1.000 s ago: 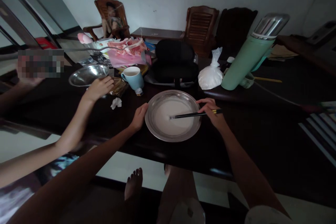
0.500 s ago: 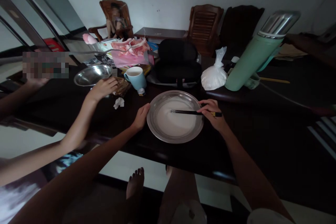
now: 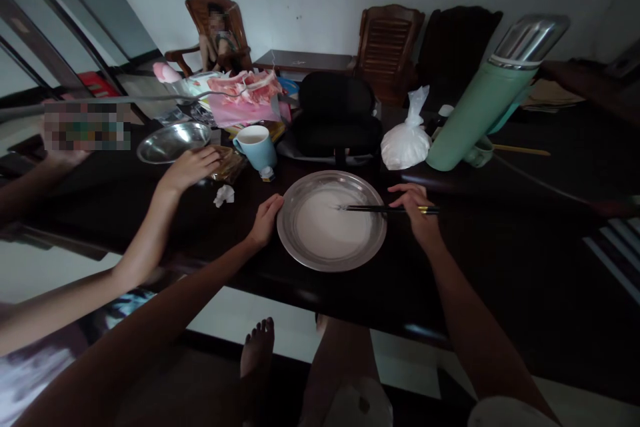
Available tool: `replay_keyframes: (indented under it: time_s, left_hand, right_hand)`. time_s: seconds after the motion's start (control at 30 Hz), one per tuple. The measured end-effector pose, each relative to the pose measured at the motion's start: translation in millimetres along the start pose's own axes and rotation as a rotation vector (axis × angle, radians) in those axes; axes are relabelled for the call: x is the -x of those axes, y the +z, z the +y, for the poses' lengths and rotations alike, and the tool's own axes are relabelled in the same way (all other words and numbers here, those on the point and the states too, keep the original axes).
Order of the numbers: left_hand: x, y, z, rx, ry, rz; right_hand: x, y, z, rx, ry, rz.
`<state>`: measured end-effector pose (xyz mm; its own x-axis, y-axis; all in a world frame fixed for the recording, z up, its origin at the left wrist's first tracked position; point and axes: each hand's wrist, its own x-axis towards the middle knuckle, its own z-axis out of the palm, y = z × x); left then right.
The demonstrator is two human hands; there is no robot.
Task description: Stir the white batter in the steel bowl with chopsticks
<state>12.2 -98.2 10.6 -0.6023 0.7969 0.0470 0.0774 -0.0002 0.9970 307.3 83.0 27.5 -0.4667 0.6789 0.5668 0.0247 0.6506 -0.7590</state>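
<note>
A round metal basin [image 3: 332, 266] stands on the dark table in front of me, with a milky white liquid [image 3: 333, 230] in it. My left hand [image 3: 265, 221] is closed on the basin's left rim. In my right hand [image 3: 419, 212], just beyond the right rim, are black chopsticks [image 3: 367, 209] with gold bands. They lie nearly level across the basin, their pale tips at the liquid near its middle. A tied plastic bag of white powder [image 3: 406, 145] sits behind my right hand.
A light blue mug [image 3: 255, 150], an empty-looking steel bowl [image 3: 174, 145] and crumpled tissue [image 3: 224, 195] are to the left. Another person's hand [image 3: 193, 168] rests by a brown packet [image 3: 227, 163]. A black case [image 3: 337, 127] and a tall green thermos [image 3: 483, 117] stand behind.
My right hand has moved right, away from the basin's rim, drawing the chopsticks with it. Their tips have shifted slightly right in the liquid. My left hand stays on the rim.
</note>
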Motion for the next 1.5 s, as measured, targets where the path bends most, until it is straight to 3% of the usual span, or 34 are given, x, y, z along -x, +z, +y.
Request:
replay_keyframes:
  time_s: [0.07, 0.27, 0.47, 0.67, 0.87, 1.03, 1.23, 1.4, 1.5]
  left_hand:
    - [0.2, 0.2, -0.2, -0.029, 0.016, 0.001]
    - [0.9, 0.3, 0.2, -0.106, 0.049, -0.008]
    - [1.2, 0.9, 0.8, -0.116, 0.030, -0.017]
    - [1.7, 0.3, 0.7, -0.134, 0.033, -0.009]
    - [1.7, 0.1, 2.0, -0.139, 0.042, -0.017]
    - [1.3, -0.7, 3.0, -0.149, 0.033, -0.020]
    - [3.0, 1.5, 6.2, -0.147, 0.020, -0.008]
    - [3.5, 2.1, 7.1, -0.140, -0.016, 0.004]
    - [3.0, 1.9, 5.6, -0.129, -0.014, 0.003]
  right_hand:
    - [0.6, -1.2, 1.4, -0.071, 0.035, 0.055]
    - [2.4, 4.7, 0.0, 0.014, -0.028, -0.164]
    - [-0.2, -2.4, 0.6, -0.063, 0.018, 0.026]
    - [1.2, 2.6, -3.1, 0.017, -0.025, -0.181]
    - [-0.5, -2.4, -0.6, -0.092, 0.028, 0.026]
    - [1.0, 2.7, -5.3, -0.044, -0.003, -0.145]
    - [-0.6, -2.6, 2.3, -0.093, 0.044, -0.007]
    - [0.2, 0.4, -1.8, -0.034, 0.038, -0.179]
    - [0.2, 0.0, -0.2, -0.003, 0.037, -0.112]
